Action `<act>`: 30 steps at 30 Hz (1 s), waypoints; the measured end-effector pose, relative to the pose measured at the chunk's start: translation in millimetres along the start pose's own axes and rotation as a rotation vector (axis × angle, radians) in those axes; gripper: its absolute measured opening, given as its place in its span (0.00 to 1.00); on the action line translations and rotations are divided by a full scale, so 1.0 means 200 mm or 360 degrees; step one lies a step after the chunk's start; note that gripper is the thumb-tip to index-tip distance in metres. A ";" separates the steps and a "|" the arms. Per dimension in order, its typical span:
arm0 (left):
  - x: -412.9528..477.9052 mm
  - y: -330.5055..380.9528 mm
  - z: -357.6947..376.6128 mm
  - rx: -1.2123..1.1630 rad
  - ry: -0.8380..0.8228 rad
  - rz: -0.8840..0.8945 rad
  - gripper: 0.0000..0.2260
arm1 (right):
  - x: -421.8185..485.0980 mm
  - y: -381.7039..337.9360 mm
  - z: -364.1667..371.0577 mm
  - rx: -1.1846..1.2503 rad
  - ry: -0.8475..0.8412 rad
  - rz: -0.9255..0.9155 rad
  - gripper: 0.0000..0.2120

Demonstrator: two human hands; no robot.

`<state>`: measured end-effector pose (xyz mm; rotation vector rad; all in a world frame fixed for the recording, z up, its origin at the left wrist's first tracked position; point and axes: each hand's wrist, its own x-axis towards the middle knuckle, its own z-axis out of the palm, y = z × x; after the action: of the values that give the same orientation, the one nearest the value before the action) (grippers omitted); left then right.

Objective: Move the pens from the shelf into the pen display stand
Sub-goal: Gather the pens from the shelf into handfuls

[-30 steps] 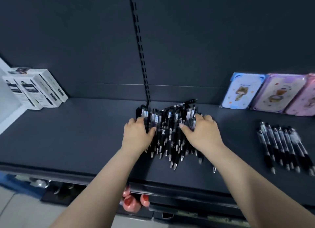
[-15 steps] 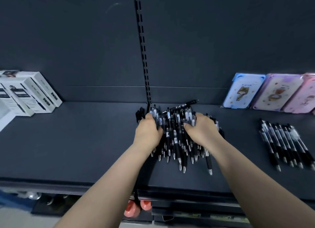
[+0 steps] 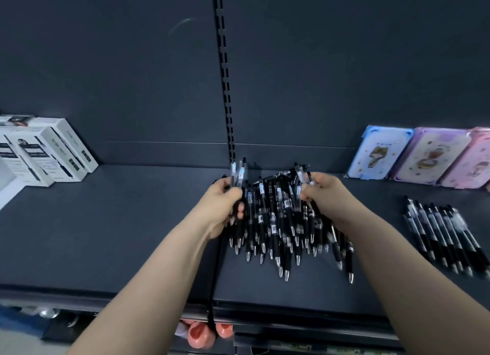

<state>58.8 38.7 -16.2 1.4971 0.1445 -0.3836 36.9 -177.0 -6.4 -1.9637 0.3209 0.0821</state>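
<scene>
Though flat before, left hand (image 3: pixel 225 203) and right hand (image 3: pixel 327 195) now around pens (image 3: pixel 275 222).

Dark grey metal shelf (image 3: pixel 106 235): heap of black-and-clear plastic click pens (image 3: pixel 275 222), left grip (image 3: pixel 222 203) and right grip (image 3: pixel 326 193) each clutching several; row of like pens (image 3: pixel 445 235) at right.

At far left we see white boxes (image 3: pixel 50 153) with black printing, set side by side. A slotted upright strip (image 3: pixel 225 76) runs down the dark back panel (image 3: pixel 106 63). At right, three cartoon-printed cases lean on that panel: a blue case (image 3: pixel 379 155), a purple case (image 3: pixel 432 158) and a pink case (image 3: pixel 474 163), which the frame edge cuts off. Low down we see salmon-coloured rounded objects (image 3: pixel 201 336), partly hidden.
</scene>
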 end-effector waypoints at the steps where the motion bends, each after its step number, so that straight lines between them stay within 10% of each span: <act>1: -0.02 0.02 0.01 -0.0236 -0.0092 -0.0015 0.04 | 0.00 -0.01 -0.02 0.0148 -0.0023 -0.0003 0.08; 10: -0.10 0.07 0.40 -0.0490 -0.0681 -0.0145 0.05 | -0.10 -0.10 -0.28 0.1156 -0.0111 0.0093 0.07; 30: -0.25 -0.01 1.77 -0.0463 -0.0628 -0.0077 0.07 | -0.31 0.40 -1.49 0.0731 -0.0075 0.0117 0.07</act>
<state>-39.3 -303.6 26.2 1.1098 -0.0751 -0.6605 -70.4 -465.7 54.8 -1.4936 0.3469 0.0926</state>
